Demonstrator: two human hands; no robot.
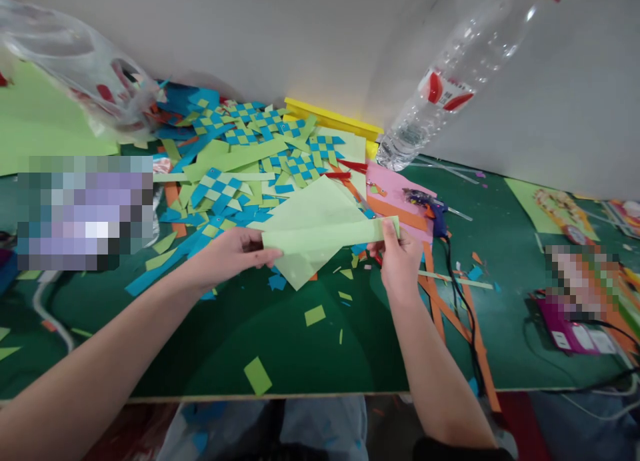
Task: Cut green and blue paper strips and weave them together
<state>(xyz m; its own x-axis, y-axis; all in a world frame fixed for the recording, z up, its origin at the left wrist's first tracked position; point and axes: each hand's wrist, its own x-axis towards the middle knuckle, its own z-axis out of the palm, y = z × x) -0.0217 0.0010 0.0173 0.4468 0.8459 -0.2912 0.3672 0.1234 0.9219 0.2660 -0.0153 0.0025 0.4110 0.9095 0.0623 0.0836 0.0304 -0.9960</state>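
Both my hands hold one light green paper sheet (pixel 315 228) above the dark green table (pixel 280 334). My left hand (pixel 233 254) pinches its left end, fingers closed on the folded edge. Closed fingers of my right hand (pixel 397 258) grip the right end near a corner. The sheet is partly folded into a long band with a triangular flap hanging below. Just behind it lies a heap of woven blue-and-green paper squares and strips (pixel 240 161).
A clear plastic bottle (pixel 450 81) leans against the wall at the back right. A blue glue gun (pixel 433 211) with a black cord lies by pink paper (pixel 395 191). Orange strips (pixel 455 314), paper scraps, a plastic bag (pixel 85 68) and yellow card (pixel 333 118) surround the work area.
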